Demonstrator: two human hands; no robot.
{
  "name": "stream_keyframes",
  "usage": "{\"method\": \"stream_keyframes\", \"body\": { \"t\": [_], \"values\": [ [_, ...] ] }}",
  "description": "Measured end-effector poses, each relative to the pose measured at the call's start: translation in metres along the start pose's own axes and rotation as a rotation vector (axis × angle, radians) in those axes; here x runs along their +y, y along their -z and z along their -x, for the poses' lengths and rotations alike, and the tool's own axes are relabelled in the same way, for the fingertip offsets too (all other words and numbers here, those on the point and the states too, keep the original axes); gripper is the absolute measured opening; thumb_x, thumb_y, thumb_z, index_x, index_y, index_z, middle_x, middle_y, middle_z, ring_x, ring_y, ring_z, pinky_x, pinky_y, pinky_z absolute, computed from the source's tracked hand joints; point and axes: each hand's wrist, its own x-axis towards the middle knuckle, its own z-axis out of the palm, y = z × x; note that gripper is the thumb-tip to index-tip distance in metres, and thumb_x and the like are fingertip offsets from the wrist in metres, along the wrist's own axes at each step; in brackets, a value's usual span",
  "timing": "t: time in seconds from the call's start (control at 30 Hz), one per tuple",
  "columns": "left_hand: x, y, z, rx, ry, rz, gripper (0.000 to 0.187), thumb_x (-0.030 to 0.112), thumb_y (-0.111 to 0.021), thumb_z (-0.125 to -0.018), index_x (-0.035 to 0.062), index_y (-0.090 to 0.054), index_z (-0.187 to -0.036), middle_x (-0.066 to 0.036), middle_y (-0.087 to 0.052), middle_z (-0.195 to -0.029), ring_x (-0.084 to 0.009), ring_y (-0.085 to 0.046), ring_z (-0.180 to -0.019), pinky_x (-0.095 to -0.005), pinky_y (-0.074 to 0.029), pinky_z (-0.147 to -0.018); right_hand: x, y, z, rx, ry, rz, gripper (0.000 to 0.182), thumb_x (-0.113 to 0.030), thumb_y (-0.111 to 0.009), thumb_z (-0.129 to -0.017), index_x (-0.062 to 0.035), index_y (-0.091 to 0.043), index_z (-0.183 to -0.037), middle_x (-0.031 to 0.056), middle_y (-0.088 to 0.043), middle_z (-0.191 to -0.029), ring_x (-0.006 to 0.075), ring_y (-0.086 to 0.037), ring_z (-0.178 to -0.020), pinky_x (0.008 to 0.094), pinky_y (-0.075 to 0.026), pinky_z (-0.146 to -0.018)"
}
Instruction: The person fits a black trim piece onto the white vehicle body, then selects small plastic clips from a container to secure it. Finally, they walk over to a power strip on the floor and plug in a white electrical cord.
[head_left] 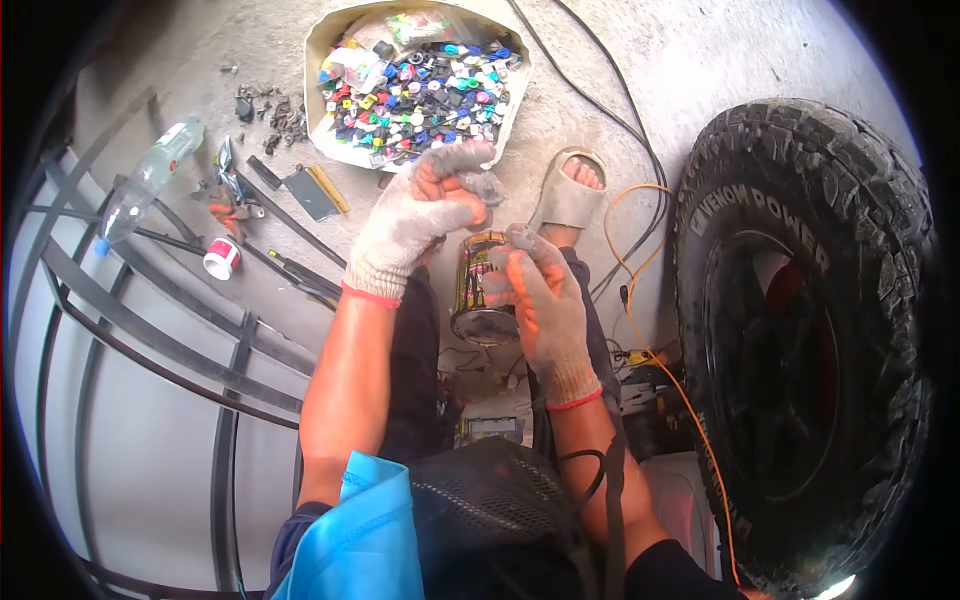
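Both hands wear dusty white knit work gloves with red cuffs. My left hand is raised just below the bin, its fingers curled inward towards the thumb around something small and grey. Lower and to the right, my right hand is also closed, thumb and fingers bent together; I cannot make out what either hand pinches. Between my legs stands a metal can with a yellow and dark label, partly behind the right fingers. Ahead, a cream bin holds many small coloured plastic pieces and some clear bags.
A large off-road tire stands on the right, with an orange cord beside it. Black metal bars frame the left. On the floor are a plastic bottle, a red and white cup, dark scraps and black cables.
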Motion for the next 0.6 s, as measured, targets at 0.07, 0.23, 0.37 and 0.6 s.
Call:
{"method": "stream_keyframes", "body": {
  "t": [0.07,0.23,0.37,0.6],
  "values": [
    [-0.005,0.001,0.006,0.0,0.149,-0.1,0.049,0.001,-0.072,-0.076,-0.0025,-0.065,-0.125,-0.015,-0.071,-0.111,-0.0244,-0.071,-0.102,-0.0369,-0.059,-0.089,-0.003,-0.003,0.002,0.005,0.004,-0.043,0.038,-0.016,-0.062,-0.103,0.0027,-0.057,-0.136,0.0071,-0.065,-0.117,0.0138,-0.067,-0.093,0.0283,-0.055,-0.076],
    [-0.02,-0.007,0.013,-0.027,0.198,-0.086,0.042,0.0,-0.074,-0.083,-0.0021,-0.067,-0.124,-0.009,-0.073,-0.111,-0.0136,-0.069,-0.094,-0.0282,-0.056,-0.085,-0.001,0.001,0.0,-0.031,0.057,-0.026,0.032,-0.017,-0.062,-0.103,0.0036,-0.061,-0.129,0.0057,-0.068,-0.111,0.0126,-0.067,-0.093,0.028,-0.055,-0.077],
    [-0.026,-0.011,0.015,-0.03,0.168,-0.07,0.042,0.0,-0.074,-0.083,-0.0019,-0.067,-0.124,-0.008,-0.073,-0.111,-0.0135,-0.069,-0.095,-0.0278,-0.056,-0.085,0.0,0.002,0.0,0.015,0.094,-0.028,0.031,-0.018,-0.062,-0.103,0.004,-0.064,-0.125,0.006,-0.07,-0.111,0.0114,-0.067,-0.092,0.0273,-0.055,-0.075],
    [-0.031,-0.009,0.013,-0.057,0.208,-0.198,0.039,0.004,-0.076,-0.084,-0.0002,-0.069,-0.123,-0.007,-0.073,-0.109,-0.0102,-0.067,-0.093,-0.0254,-0.054,-0.081,0.0,0.005,0.001,0.019,0.113,-0.04,0.031,-0.019,-0.063,-0.103,0.0034,-0.065,-0.124,0.0065,-0.072,-0.11,0.0105,-0.067,-0.089,0.0254,-0.053,-0.074]
  ]
}}
